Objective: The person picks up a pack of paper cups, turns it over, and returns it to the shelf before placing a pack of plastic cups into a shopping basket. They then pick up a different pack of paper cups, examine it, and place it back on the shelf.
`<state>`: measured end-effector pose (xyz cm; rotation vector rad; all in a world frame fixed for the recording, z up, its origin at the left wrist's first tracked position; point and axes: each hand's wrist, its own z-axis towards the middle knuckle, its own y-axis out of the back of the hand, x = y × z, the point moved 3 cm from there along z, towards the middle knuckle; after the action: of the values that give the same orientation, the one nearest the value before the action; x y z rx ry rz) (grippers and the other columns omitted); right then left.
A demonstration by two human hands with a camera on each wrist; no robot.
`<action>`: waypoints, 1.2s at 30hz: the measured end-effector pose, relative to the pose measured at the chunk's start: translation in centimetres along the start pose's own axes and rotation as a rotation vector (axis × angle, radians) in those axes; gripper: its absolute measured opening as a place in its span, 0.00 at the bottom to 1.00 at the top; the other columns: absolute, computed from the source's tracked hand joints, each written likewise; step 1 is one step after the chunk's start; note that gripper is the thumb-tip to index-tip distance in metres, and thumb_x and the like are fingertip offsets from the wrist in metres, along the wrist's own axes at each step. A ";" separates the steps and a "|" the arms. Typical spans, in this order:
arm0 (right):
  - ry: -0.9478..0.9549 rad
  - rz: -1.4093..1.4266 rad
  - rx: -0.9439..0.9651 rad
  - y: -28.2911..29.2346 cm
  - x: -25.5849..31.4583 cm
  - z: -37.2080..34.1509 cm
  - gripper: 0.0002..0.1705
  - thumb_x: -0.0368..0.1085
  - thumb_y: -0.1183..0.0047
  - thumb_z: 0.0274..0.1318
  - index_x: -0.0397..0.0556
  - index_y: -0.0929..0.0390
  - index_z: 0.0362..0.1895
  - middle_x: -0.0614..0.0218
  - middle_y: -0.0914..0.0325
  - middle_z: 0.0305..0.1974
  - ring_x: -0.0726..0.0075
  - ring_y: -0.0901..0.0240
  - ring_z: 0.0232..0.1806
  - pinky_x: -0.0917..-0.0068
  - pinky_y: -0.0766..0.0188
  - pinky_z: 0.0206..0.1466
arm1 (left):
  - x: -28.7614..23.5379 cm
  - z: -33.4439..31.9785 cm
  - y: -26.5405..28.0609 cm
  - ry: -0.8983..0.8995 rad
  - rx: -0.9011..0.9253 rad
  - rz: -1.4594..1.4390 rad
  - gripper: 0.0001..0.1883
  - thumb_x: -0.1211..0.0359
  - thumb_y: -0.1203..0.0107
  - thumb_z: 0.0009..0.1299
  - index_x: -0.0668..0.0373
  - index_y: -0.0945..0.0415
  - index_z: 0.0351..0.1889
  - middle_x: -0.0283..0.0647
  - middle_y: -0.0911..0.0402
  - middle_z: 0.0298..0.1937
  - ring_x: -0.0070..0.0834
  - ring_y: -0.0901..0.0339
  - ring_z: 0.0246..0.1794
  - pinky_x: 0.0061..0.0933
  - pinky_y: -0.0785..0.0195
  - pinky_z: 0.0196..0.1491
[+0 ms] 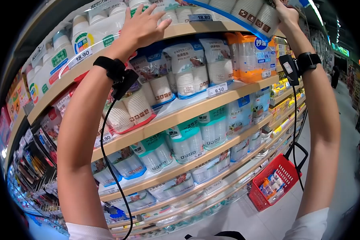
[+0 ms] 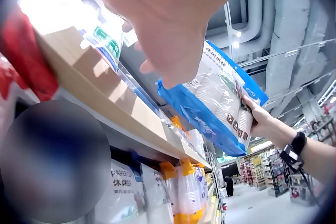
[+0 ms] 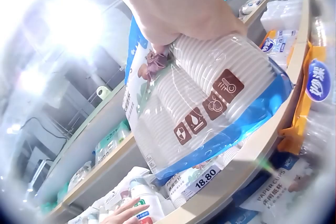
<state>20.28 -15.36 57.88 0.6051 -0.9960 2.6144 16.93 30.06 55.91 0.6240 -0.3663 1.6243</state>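
A blue-edged clear pack of paper cups (image 1: 244, 14) is gripped by my right hand (image 1: 289, 18) at its right end, above the upper shelf. The right wrist view shows the pack (image 3: 210, 92) close up, its stacked cups lying on a slant under the hand (image 3: 178, 3). My left hand (image 1: 142, 30) has its fingers spread over the packs at the upper shelf's front edge, left of the held pack. From the left wrist view, the left hand (image 2: 163, 24) partly covers the held pack (image 2: 220, 98); whether it touches any pack I cannot tell.
Packs of paper cups (image 1: 184, 68) fill the shelf below, beside orange packs (image 1: 246, 56). Teal-topped plastic cups (image 1: 186, 138) stand one level lower. A red basket (image 1: 276, 180) with items inside rests on the floor at the lower right. Price tags line the shelf edges.
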 end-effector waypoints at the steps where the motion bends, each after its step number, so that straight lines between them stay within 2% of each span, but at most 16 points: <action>1: 0.003 -0.001 0.009 0.9 -0.5 0.8 0.35 0.56 0.31 0.46 0.32 0.20 0.41 0.57 0.18 0.38 0.67 0.23 0.36 0.69 0.26 0.39 | -0.8 0.7 -0.3 0.017 0.043 -0.025 0.29 0.45 0.64 0.74 0.46 0.33 0.68 0.44 0.40 0.73 0.52 0.49 0.74 0.62 0.67 0.73; 3: 0.008 -0.003 0.028 2.7 -1.4 2.1 0.35 0.56 0.31 0.45 0.32 0.20 0.41 0.57 0.19 0.40 0.67 0.23 0.38 0.69 0.26 0.40 | -1.3 1.3 -0.5 0.012 0.132 -0.019 0.29 0.45 0.68 0.76 0.48 0.33 0.68 0.44 0.34 0.70 0.51 0.48 0.74 0.67 0.65 0.71; 5: 0.082 -0.228 -0.074 2.5 3.1 -5.7 0.35 0.56 0.30 0.45 0.33 0.20 0.41 0.56 0.19 0.40 0.66 0.23 0.38 0.69 0.26 0.40 | -1.2 1.3 -0.2 0.024 0.222 -0.029 0.31 0.44 0.70 0.76 0.49 0.34 0.68 0.44 0.31 0.68 0.49 0.48 0.75 0.69 0.64 0.71; 8: 0.060 -0.173 -0.073 3.7 3.0 -6.0 0.35 0.55 0.30 0.44 0.34 0.21 0.42 0.57 0.19 0.40 0.65 0.23 0.38 0.68 0.26 0.40 | -0.6 1.2 -0.1 0.046 0.276 0.034 0.32 0.42 0.71 0.76 0.50 0.35 0.68 0.43 0.28 0.65 0.45 0.47 0.75 0.70 0.64 0.70; 10: 0.098 -0.179 -0.077 4.4 3.0 -6.1 0.35 0.54 0.30 0.45 0.34 0.22 0.43 0.59 0.19 0.40 0.64 0.23 0.37 0.67 0.26 0.39 | -0.3 1.1 -0.6 0.070 0.240 0.053 0.33 0.40 0.71 0.76 0.50 0.35 0.68 0.43 0.27 0.65 0.44 0.47 0.75 0.69 0.64 0.70; 14: 0.024 -0.164 -0.068 4.5 3.9 -7.0 0.33 0.53 0.30 0.46 0.35 0.22 0.43 0.59 0.19 0.40 0.64 0.23 0.36 0.66 0.25 0.39 | 0.4 0.6 -2.1 0.104 0.162 -0.057 0.34 0.39 0.68 0.74 0.49 0.35 0.68 0.45 0.27 0.64 0.43 0.49 0.76 0.68 0.65 0.71; 17: 0.003 -0.182 -0.042 3.8 4.5 -7.2 0.33 0.53 0.31 0.47 0.34 0.22 0.44 0.58 0.19 0.40 0.64 0.22 0.36 0.66 0.25 0.38 | 1.4 -0.1 -3.4 0.040 -0.072 -0.159 0.32 0.41 0.64 0.74 0.50 0.34 0.67 0.46 0.25 0.61 0.45 0.40 0.71 0.68 0.62 0.69; 20: 0.010 -0.187 -0.038 2.5 5.1 -7.6 0.33 0.52 0.31 0.47 0.34 0.22 0.44 0.57 0.19 0.40 0.64 0.22 0.36 0.67 0.25 0.38 | 2.1 -0.1 -2.0 0.051 -0.076 -0.362 0.29 0.46 0.57 0.73 0.51 0.31 0.65 0.47 0.23 0.57 0.44 0.31 0.62 0.59 0.50 0.66; 23: 0.046 -0.168 -0.006 1.1 5.5 -7.9 0.31 0.50 0.31 0.48 0.33 0.22 0.44 0.58 0.19 0.41 0.65 0.22 0.36 0.68 0.25 0.38 | 2.3 -0.1 -1.3 0.042 -0.079 -0.505 0.26 0.50 0.51 0.71 0.53 0.30 0.62 0.48 0.23 0.54 0.43 0.27 0.55 0.47 0.41 0.63; 26: 0.097 -0.140 0.032 0.0 5.8 -8.4 0.30 0.48 0.31 0.50 0.33 0.22 0.44 0.59 0.19 0.41 0.66 0.23 0.37 0.69 0.25 0.38 | 2.4 -0.8 -2.2 -0.022 -0.351 -0.407 0.27 0.53 0.47 0.69 0.57 0.30 0.62 0.51 0.24 0.57 0.45 0.28 0.57 0.38 0.37 0.61; 29: 0.146 -0.080 0.093 -1.1 5.7 -8.4 0.28 0.46 0.32 0.51 0.33 0.22 0.44 0.59 0.19 0.41 0.67 0.23 0.38 0.69 0.25 0.39 | 1.8 -0.7 -1.9 0.002 -0.401 -0.451 0.28 0.54 0.46 0.69 0.63 0.29 0.60 0.53 0.28 0.61 0.46 0.29 0.60 0.41 0.39 0.63; 32: 0.079 -0.005 0.188 -1.9 4.9 -6.8 0.30 0.48 0.31 0.49 0.34 0.22 0.46 0.60 0.19 0.42 0.66 0.23 0.38 0.69 0.25 0.40 | -0.7 0.2 -0.4 -0.032 -0.474 -0.485 0.26 0.56 0.43 0.68 0.67 0.26 0.55 0.51 0.23 0.58 0.40 0.25 0.56 0.36 0.34 0.59; 34: 0.045 -0.024 0.217 -2.5 5.0 -6.8 0.31 0.49 0.30 0.49 0.35 0.22 0.47 0.61 0.19 0.43 0.66 0.24 0.40 0.69 0.26 0.41 | -1.7 1.9 1.7 0.157 -0.193 -0.677 0.43 0.52 0.37 0.64 0.71 0.46 0.67 0.59 0.33 0.65 0.49 0.34 0.64 0.37 0.41 0.66; 35: 0.225 -0.255 0.250 -1.9 5.8 -8.0 0.31 0.49 0.30 0.48 0.36 0.22 0.47 0.61 0.19 0.43 0.66 0.24 0.41 0.69 0.26 0.41 | -2.1 2.8 2.2 0.253 -0.052 -0.766 0.54 0.50 0.35 0.62 0.72 0.56 0.73 0.64 0.38 0.68 0.53 0.38 0.69 0.37 0.44 0.70; 36: 0.404 -0.489 0.280 -1.0 8.7 -12.8 0.31 0.49 0.30 0.48 0.36 0.22 0.46 0.61 0.19 0.43 0.66 0.24 0.41 0.69 0.26 0.41 | -2.3 3.7 1.9 0.304 -0.076 -0.846 0.53 0.49 0.36 0.63 0.74 0.55 0.72 0.65 0.37 0.67 0.49 0.36 0.68 0.37 0.41 0.68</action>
<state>9.50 -5.00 53.92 0.3043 -0.3113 2.3062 15.92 25.83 57.71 0.3807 0.0707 0.8612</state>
